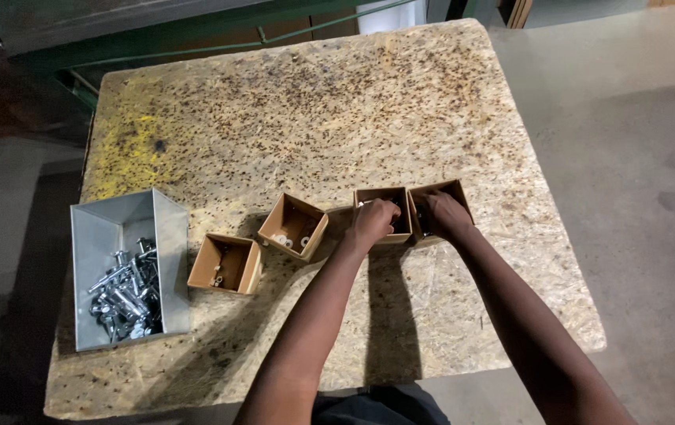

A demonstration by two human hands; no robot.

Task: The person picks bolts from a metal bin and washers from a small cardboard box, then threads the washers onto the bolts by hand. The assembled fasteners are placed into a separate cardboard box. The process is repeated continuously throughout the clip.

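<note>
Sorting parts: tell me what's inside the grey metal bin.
The grey metal bin holds a heap of shiny bolts at its near end. Whatever lies beneath the heap is covered.

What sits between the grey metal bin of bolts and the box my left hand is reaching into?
In the head view, two open cardboard boxes: one beside the metal bin, another tilted, left of the left hand.

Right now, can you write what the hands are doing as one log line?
left hand: in third brown box | right hand: in fourth brown box | grey bin: metal bolts, far left
</note>
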